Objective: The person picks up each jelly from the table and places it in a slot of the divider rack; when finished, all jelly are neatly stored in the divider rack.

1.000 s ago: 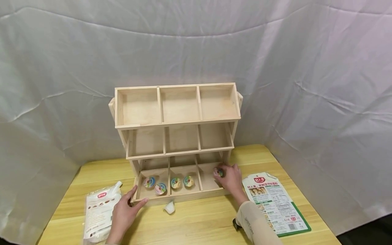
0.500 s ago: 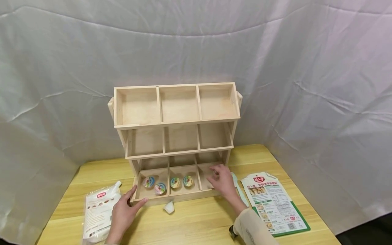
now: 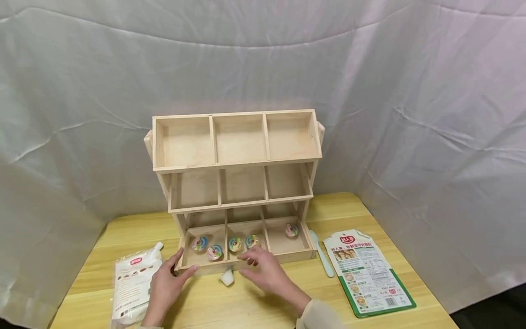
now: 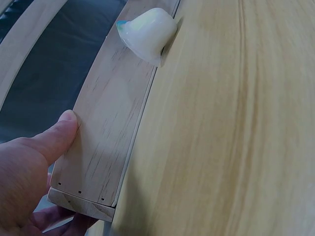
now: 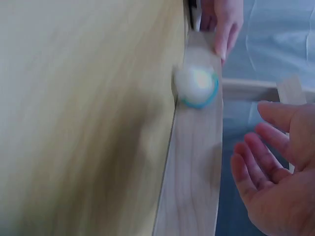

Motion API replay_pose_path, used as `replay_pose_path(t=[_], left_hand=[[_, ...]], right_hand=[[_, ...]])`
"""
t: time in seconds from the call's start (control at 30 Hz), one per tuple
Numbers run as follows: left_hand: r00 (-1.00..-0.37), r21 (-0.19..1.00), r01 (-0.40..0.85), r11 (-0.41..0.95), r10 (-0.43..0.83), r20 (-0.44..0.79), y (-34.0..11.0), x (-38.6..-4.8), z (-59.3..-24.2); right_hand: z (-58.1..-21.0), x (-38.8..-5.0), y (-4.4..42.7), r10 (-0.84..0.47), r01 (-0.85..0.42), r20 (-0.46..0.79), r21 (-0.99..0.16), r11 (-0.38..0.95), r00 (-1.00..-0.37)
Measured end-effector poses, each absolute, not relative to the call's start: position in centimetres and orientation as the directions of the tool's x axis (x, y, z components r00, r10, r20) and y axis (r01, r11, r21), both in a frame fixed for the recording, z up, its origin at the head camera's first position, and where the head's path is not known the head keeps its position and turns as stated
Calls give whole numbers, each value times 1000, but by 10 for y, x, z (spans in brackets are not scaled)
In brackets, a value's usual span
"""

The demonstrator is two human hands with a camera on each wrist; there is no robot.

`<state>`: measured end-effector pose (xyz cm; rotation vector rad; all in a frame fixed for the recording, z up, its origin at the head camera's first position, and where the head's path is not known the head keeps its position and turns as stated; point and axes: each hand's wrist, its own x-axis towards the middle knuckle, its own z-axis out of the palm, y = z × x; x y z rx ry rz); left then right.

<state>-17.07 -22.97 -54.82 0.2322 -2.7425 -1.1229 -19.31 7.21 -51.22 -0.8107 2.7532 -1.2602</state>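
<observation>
A three-tier wooden rack (image 3: 234, 187) stands on the table, with compartments in each tier. At the bottom tray's left front corner, my left hand (image 3: 166, 285) grips the wood, thumb on the front board and fingers round the side, as the left wrist view shows. My right hand (image 5: 280, 162), holding nothing, hovers before the bottom tray's middle, fingers loosely bent. Near it a white jelly cup (image 3: 227, 277) lies tipped on the table against the front board. Two jelly cups (image 3: 214, 252) sit in the bottom left compartment, two (image 3: 235, 245) in the middle, one (image 3: 291, 230) in the right.
A white spouted pouch (image 3: 137, 285) lies left of the rack. To the right are a pale green spoon (image 3: 322, 253) and a flat green-and-white food packet (image 3: 370, 274). Grey cloth (image 3: 246, 68) hangs behind and at both sides of the table (image 3: 255, 310).
My right hand has let go of a jelly cup in the bottom right compartment, then moved left and toward the front. The spoon has come into view. My left hand stays in place.
</observation>
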Motion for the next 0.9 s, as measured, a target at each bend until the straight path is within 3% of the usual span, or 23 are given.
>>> replay_pose_path(t=[0.17, 0.37, 0.9], left_hand=[[-974, 708, -78, 702, -206, 97, -230, -171, -549], [-974, 715, -75, 695, -205, 97, -230, -171, -548], [-974, 716, -76, 693, -207, 97, -230, -171, -548]], right_hand=[[-519, -187, 56, -529, -454, 145, -725, 518, -836], [-525, -187, 43, -588, -520, 162, -683, 513, -793], [-530, -188, 40, -628, -583, 175, -614, 533, -759]])
